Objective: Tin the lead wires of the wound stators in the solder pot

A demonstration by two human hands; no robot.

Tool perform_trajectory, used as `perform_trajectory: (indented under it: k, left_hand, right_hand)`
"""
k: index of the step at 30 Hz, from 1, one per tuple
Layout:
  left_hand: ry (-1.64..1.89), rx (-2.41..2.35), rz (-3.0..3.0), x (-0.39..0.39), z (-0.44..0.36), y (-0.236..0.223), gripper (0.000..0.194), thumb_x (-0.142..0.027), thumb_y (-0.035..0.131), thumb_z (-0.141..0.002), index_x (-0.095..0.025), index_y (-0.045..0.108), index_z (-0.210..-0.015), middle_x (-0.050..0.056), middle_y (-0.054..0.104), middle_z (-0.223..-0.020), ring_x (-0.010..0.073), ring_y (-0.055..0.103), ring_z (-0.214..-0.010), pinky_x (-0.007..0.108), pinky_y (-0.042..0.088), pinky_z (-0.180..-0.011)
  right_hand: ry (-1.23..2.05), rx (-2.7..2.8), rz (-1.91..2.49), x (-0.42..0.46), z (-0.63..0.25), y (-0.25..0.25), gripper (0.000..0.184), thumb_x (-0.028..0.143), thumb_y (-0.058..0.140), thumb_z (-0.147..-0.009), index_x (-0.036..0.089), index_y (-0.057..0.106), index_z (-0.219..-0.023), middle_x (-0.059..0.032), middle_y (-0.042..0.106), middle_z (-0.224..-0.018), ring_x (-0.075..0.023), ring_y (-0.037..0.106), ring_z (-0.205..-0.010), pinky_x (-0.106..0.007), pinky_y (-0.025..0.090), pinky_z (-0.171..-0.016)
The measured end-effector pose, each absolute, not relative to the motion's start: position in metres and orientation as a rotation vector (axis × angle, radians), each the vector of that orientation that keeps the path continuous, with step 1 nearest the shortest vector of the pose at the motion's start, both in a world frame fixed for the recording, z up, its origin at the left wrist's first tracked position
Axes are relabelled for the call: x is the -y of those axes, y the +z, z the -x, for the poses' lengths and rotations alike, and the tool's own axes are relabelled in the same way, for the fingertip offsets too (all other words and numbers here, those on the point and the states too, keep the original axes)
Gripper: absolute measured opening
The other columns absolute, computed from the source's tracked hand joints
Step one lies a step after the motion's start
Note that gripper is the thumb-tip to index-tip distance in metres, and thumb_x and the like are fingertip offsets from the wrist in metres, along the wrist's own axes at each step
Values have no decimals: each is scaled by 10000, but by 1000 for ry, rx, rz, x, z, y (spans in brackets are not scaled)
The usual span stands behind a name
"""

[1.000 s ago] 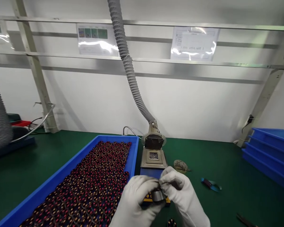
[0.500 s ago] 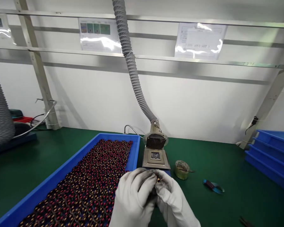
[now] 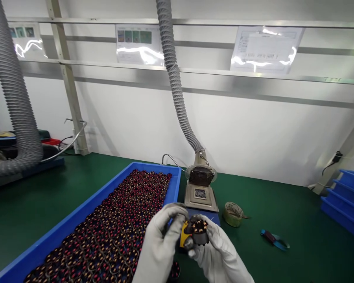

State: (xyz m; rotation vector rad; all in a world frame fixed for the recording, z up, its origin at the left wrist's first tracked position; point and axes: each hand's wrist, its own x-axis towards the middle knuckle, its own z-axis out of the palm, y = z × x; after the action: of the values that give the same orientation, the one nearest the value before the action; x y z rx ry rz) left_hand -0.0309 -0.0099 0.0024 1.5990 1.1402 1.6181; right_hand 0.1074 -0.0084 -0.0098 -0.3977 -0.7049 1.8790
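Both hands wear white gloves and meet low in the middle of the view. My right hand [image 3: 216,257] grips a small round wound coil part [image 3: 198,230] with copper windings on top. My left hand [image 3: 162,243] has its fingers curled by the part's left side, fingertips touching it. The hands hover in front of a small solder pot [image 3: 201,196] on a blue base. To the left lies a long blue tray [image 3: 76,220] packed with several similar dark red and copper coil parts [image 3: 120,224].
A grey ribbed extraction hose [image 3: 177,90] drops to a fan hood [image 3: 200,175] behind the pot. A round tin [image 3: 233,214] and blue-handled cutters [image 3: 273,239] lie on the green mat. Stacked blue trays [image 3: 345,200] stand right. Another hose [image 3: 14,102] hangs left.
The view has shifted left and up. The hands have moved apart slightly, and the coil part now shows its wound top in my right hand instead of being covered by both hands.
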Motion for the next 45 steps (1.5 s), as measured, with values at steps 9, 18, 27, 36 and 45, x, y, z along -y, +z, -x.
perform_trajectory:
  k: [9,18,27,36,45]
  left_hand:
    - [1342,-949,-2057,9,35,6,434,-211,705,-693,-372,602,-1083,-46,653,-1088,152,569,-1031,240,417,-918]
    - [1357,-1024,-1977,6,33,6,404,-186,735,-640,-307,636,-1012,-12,661,-1050,184,579,-1007,294,447,-898]
    - [1479,-896,-2115,4,33,7,168,-232,581,-800,-243,661,-947,19,712,-928,173,625,-908,296,463,-862]
    - [1539,-1077,-1374,12,35,6,201,-313,615,-770,-227,675,-942,33,688,-1025,188,618,-976,266,497,-857]
    - [1700,-1020,-1350,11,31,4,86,-274,638,-762,-224,698,-726,15,702,-851,164,629,-905,238,507,-819]
  right_hand:
    - [1925,601,307,7,-107,-16,161,313,732,-722,193,703,-826,-11,670,-751,-76,602,-617,-165,489,-568]
    - [1924,563,318,7,-103,-22,218,341,719,-731,181,688,-875,-29,681,-829,-98,606,-641,-166,479,-527]
    - [1917,542,405,9,-103,-23,171,309,717,-739,185,675,-848,-17,669,-784,-98,598,-630,-200,494,-560]
    - [1778,662,478,9,-99,-21,282,343,739,-703,167,658,-908,-71,678,-803,-156,636,-647,-233,503,-568]
    - [1662,656,548,7,-97,-15,367,289,852,-533,180,680,-837,-41,668,-749,-154,632,-672,-245,512,-602]
